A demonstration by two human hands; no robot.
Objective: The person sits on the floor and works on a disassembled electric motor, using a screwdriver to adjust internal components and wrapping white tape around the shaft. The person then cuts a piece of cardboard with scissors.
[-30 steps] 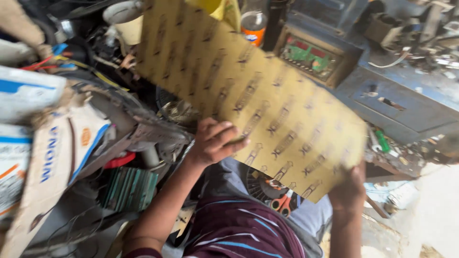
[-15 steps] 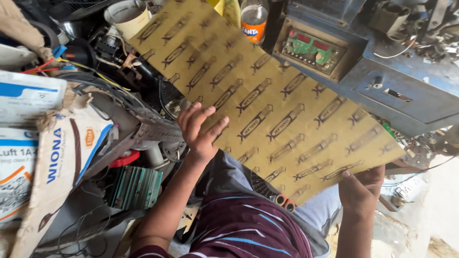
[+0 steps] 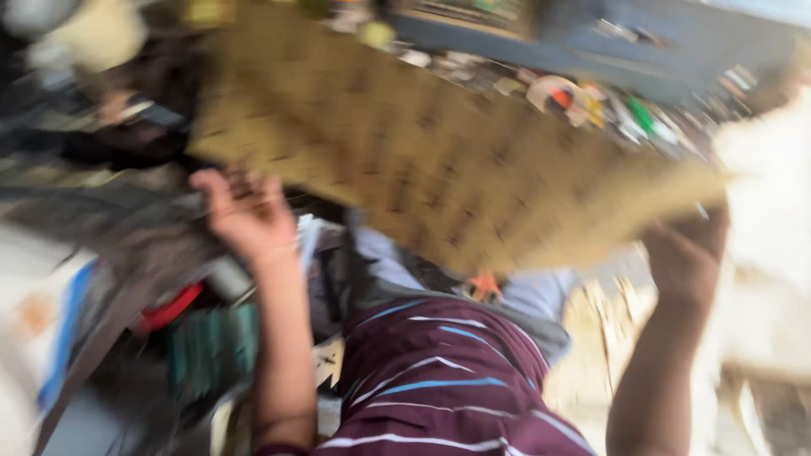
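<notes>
Left hand (image 3: 245, 215) under near edge of large tan patterned sheet (image 3: 439, 160), fingers spread, touching; grip not discernible through blur. Right hand (image 3: 684, 262) grasping sheet's far-right corner from below. Maroon striped shirt (image 3: 439, 388) between both arms.

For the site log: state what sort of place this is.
Probably a cluttered electronics repair workshop. Both hands, left hand and right hand, hold a large yellowish patterned sheet over jumbled parts and a blue metal cabinet.
</notes>
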